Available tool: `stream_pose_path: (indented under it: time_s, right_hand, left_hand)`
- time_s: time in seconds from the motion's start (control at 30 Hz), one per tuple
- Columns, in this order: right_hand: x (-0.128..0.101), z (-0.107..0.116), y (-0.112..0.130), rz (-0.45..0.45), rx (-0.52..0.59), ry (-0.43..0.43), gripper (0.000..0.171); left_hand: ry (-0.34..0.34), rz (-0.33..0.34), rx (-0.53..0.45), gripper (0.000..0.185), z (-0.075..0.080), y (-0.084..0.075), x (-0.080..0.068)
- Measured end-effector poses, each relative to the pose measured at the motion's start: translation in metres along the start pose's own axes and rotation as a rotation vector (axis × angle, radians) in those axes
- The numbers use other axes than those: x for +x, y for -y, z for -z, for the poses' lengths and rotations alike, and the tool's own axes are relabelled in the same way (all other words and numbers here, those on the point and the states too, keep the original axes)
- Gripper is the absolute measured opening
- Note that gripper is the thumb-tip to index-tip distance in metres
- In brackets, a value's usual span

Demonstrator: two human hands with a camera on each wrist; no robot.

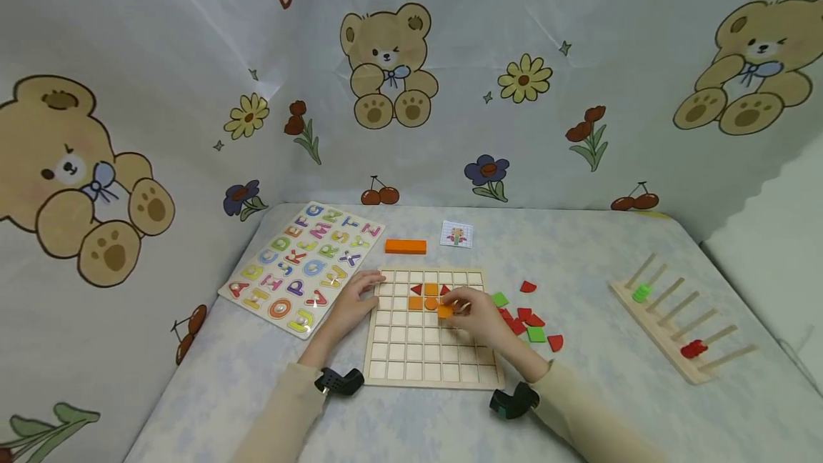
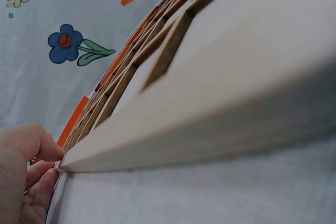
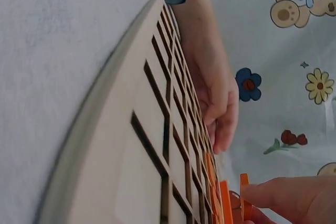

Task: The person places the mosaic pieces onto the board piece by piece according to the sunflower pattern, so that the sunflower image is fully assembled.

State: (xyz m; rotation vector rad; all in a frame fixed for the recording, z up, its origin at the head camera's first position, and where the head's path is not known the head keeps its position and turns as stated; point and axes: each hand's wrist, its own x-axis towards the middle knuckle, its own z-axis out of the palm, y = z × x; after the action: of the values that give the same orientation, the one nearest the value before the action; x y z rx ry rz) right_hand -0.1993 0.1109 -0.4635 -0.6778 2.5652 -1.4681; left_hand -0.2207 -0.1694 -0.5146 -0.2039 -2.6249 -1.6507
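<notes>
The right hand (image 1: 479, 314) pinches a flat orange square tile (image 1: 445, 311) over the pale wooden grid board (image 1: 431, 363), beside the orange and red tiles already seated in its square cells. The left hand (image 1: 356, 300), fingers relaxed, rests against the board's smooth left edge.

1. My left hand (image 1: 352, 306) and right hand (image 1: 479, 316) are bare, near the lower middle of the frame.
2. Cream long sleeves cover both my forearms.
3. A small dark camera unit sits strapped on each wrist.
</notes>
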Motion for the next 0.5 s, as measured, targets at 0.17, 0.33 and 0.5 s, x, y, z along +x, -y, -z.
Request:
stream_pose_path:
  time_s: [0.17, 0.33, 0.5]
  right_hand:
    - [-0.004, -0.018, -0.001, 0.025, -0.015, 0.014, 0.025]
    - [-0.006, -0.030, -0.003, 0.057, -0.029, -0.006, 0.026]
    - [-0.001, -0.033, -0.001, 0.057, -0.022, -0.034, 0.024]
  left_hand:
    - [0.013, 0.004, -0.002, 0.042, -0.009, 0.001, -0.001]
    - [-0.003, -0.003, 0.015, 0.041, -0.007, 0.003, -0.003]
    - [-0.026, 0.002, 0.010, 0.041, -0.002, 0.001, -0.004]
